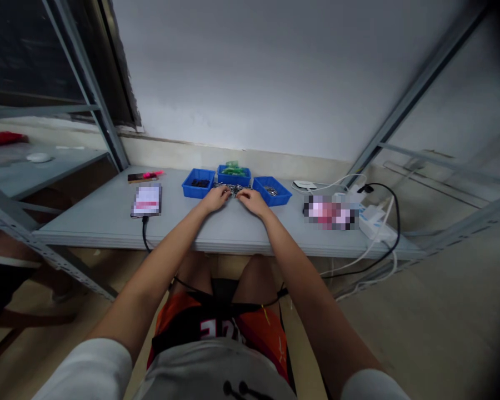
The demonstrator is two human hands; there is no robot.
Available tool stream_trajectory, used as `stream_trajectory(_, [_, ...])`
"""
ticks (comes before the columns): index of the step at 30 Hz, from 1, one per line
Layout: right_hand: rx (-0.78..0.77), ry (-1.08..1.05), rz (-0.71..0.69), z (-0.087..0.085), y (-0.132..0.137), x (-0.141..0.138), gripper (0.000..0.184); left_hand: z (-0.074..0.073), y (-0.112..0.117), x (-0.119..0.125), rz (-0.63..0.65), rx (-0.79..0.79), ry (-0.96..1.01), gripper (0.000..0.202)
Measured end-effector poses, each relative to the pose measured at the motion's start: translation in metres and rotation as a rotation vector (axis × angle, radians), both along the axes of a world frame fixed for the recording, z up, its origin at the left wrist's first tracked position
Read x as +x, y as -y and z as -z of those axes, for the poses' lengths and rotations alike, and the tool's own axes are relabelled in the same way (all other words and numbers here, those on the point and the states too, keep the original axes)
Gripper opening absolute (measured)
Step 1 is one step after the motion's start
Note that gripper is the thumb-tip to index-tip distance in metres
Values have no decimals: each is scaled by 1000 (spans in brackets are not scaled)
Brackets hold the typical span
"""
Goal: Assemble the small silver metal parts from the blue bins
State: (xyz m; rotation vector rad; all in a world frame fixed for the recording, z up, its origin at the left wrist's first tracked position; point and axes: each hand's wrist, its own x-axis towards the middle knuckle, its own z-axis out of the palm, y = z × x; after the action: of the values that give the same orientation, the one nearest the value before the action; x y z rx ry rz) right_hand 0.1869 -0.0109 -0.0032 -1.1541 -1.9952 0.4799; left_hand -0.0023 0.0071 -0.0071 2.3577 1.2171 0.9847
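My left hand point(216, 198) and my right hand point(252, 201) are close together over the table, fingers bent inward in a pinch. Whatever they hold, if anything, is too small to make out. Between and just beyond the fingertips lies a heap of small shiny metal parts point(234, 188). Three blue bins surround it. The left bin point(196, 193) contains small dark pieces, the back bin point(238, 181) holds green pieces, and the right bin point(280, 200) has small silvery pieces. My fingers partly cover the heap.
On the grey table point(233, 230), a cabled phone-like device point(147, 200) lies left, with a pink item point(153, 174) behind it. A pixelated object point(330, 213), a power strip point(374, 222) and loose cables are right. Metal uprights flank the table; a wall stands behind. Another person's leg point(8, 244) shows far left.
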Motion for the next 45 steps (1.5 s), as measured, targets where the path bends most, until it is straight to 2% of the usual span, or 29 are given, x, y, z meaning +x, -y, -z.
stream_trajectory(6, [122, -259, 348, 1, -16, 14, 31, -1, 1, 1, -14, -36, 3, 21])
stream_trajectory(9, [91, -370, 435, 4, -25, 18, 45, -3, 3, 1, 2, -37, -16, 21])
stream_trajectory(12, [32, -356, 341, 8, -25, 14, 56, -3, 3, 1, -7, -32, -34, 22])
stream_trajectory(15, [40, -169, 256, 9, -18, 9, 40, -1, 2, 0, -6, -14, -42, 23])
stream_trajectory(17, [53, 17, 249, 9, -13, 6, 29, -1, 1, 0, 1, -1, -38, 22])
stream_trajectory(20, [59, 223, 240, 10, -7, 6, 27, 0, 0, 1, 10, -2, -35, 22])
stream_trajectory(28, [52, 428, 258, 11, -6, 7, 28, -2, 2, 0, 23, 11, -99, 26])
stream_trajectory(38, [134, 437, 200, 13, -6, 5, 30, -3, 3, 1, 26, 4, -88, 26])
stream_trajectory(41, [153, 341, 158, 10, -5, 2, 28, -2, 2, 1, 14, 7, -73, 25])
stream_trajectory(45, [116, 75, 57, 5, -3, -2, 24, -2, 2, 1, 2, 9, -67, 30])
